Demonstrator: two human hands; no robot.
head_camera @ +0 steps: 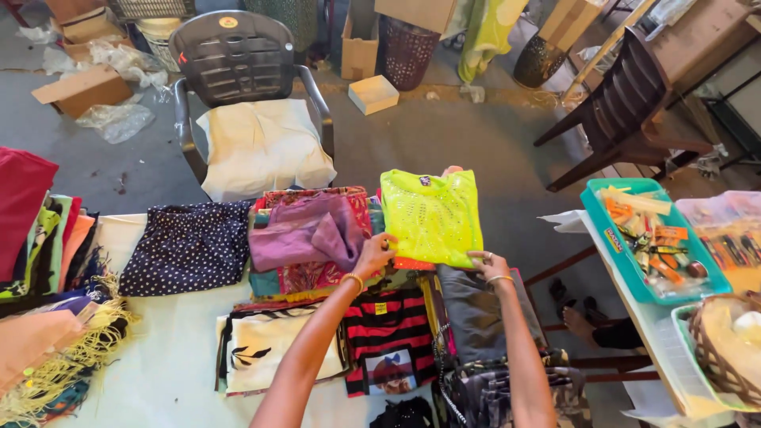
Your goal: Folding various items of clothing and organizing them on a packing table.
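Observation:
A folded neon-yellow garment [432, 214] with small sparkly dots lies at the far edge of a table covered with clothes. My left hand [374, 252] grips its near left corner. My right hand [488, 263] holds its near right corner. Both wrists wear a thin bangle. Left of the yellow garment lies a purple cloth [305, 231] on a patterned pink pile. Near my forearms are a red-and-black striped shirt [390, 341] and a grey folded piece [476, 313].
A navy dotted cloth [186, 247] and stacks of coloured fabric [40, 238] lie at the left. A black chair with a white cushion [261, 147] stands beyond the table. At the right are a teal tray [626, 261] of small items, a wicker basket [725, 349], a brown chair [626, 111].

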